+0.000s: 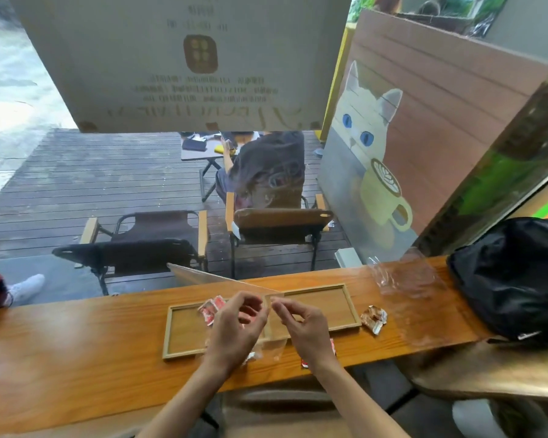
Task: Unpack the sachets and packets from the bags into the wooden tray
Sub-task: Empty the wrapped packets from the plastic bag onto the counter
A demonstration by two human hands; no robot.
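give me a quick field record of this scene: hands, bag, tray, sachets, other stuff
left hand: pinches the clear plastic bag at its top
right hand: pinches the same bag top
wooden tray: on the wooden counter, under the hands
red sachets: in the tray's left part
brown sachets: on the counter, right of the tray
empty clear bag: further right
black bag: far right

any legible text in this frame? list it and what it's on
None legible.
Window sign: several mirrored lines and a brown logo, too blurred to read.
Red sachets in wooden tray: print too small.
Brown packets: print too small.
Black bag: white mark, unreadable.
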